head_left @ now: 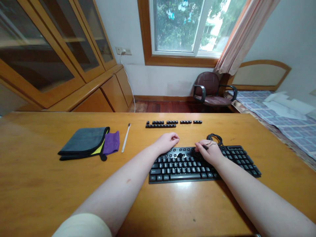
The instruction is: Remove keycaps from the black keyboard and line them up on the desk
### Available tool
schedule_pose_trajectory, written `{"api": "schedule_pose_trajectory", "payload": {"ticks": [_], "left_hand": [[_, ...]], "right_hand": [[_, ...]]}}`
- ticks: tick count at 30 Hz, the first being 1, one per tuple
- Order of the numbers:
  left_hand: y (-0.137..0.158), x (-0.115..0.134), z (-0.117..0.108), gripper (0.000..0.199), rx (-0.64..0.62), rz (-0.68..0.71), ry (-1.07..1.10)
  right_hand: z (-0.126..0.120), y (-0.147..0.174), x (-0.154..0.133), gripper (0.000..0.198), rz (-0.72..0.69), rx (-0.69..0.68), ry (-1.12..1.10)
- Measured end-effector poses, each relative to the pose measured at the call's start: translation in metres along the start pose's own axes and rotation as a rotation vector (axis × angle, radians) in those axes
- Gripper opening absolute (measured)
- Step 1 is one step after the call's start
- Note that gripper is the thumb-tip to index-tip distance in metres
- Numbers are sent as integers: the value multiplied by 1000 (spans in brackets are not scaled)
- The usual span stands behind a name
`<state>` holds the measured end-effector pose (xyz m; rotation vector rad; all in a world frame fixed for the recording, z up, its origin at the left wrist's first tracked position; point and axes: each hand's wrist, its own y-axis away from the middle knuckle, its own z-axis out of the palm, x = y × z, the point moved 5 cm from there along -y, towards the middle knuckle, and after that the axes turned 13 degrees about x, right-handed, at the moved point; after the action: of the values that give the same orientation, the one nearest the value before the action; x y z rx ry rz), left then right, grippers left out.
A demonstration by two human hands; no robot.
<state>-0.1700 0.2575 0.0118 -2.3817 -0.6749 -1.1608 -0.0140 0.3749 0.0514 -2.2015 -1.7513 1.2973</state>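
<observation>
A black keyboard (185,169) lies on the wooden desk, its upper rows showing bare switch spots where keycaps are off. At its upper left edge rests my left hand (168,142), fingers loosely curled with nothing visible in them. My right hand (209,153) is over the upper right of the keys, its fingers closed on a small dark tool (205,147) with thin wire-like ends above the hand. The tool's lower part is hidden. Beyond the keyboard, removed black keycaps (160,125) stand in two rows. The keyboard's coiled cable (215,137) lies just behind my right hand.
Left of the keyboard lie a white toothbrush (125,138), a purple cloth (111,143) and a folded grey towel (85,141) with black edging. The desk's far edge runs behind the keycaps. Beyond it are a chair (209,87), a bed (278,108) and a cabinet (98,93).
</observation>
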Motion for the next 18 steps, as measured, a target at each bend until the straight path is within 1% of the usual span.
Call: {"api": "schedule_pose_trajectory", "payload": {"ticks": [10,15,18], "left_hand": [[1,4,-2,24,-6,-21,-10],[2,5,-2,25,-20,-23,6],[3,8,-3,25,-35,-7,12]], "right_hand": [[3,-2,9,39,165,-19,-69],[2,-1,7,40,152,31,-52],[2,0,11,42,214,52,-62]]}}
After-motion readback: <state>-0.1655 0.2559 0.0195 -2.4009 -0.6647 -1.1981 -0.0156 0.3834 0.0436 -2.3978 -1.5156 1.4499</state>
